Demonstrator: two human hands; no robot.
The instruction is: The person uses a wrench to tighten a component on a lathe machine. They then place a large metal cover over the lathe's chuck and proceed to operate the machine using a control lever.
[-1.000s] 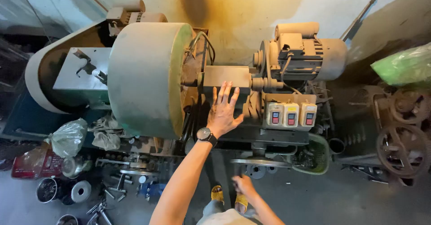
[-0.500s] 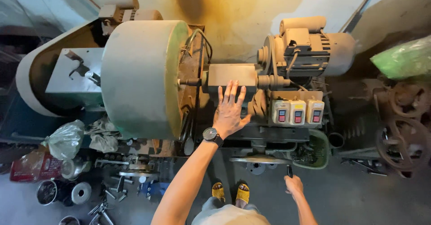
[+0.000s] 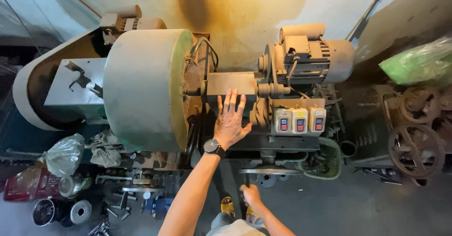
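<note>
the left hand [image 3: 230, 120] lies flat on the machine body [image 3: 263, 139], palm down and fingers [image 3: 229, 99] spread apart, their tips reaching the boxy tan housing [image 3: 231, 83] that sits between the big round drum [image 3: 141, 88] and the electric motor [image 3: 313, 57]; a dark wristwatch [image 3: 213, 146] sits on that wrist. the right hand [image 3: 250, 196] is low, near the bottom edge of the view, with its fingers curled together, seemingly round a thin dark handle near the small handwheel [image 3: 269, 171] under the machine, though what it grips is too small to tell for sure. the step in hand looks like steadying or feeling the machine with one hand while the other works a control below; any next move would call for keeping the flat hand well clear of the pulley [image 3: 270, 76] and drum. just right of the left hand is a switch box [image 3: 300, 118] with three pale rectangular switches in a row, each with a small red and dark button. a green basket [image 3: 327, 160] hangs below it. at the far right lie a green plastic bag [image 3: 419, 64] and rusty wheels [image 3: 414, 144]. on the floor [image 3: 339, 208] at the left are a clear plastic bag [image 3: 63, 153], a red packet [image 3: 26, 186] and round metal parts [image 3: 59, 211].
</note>
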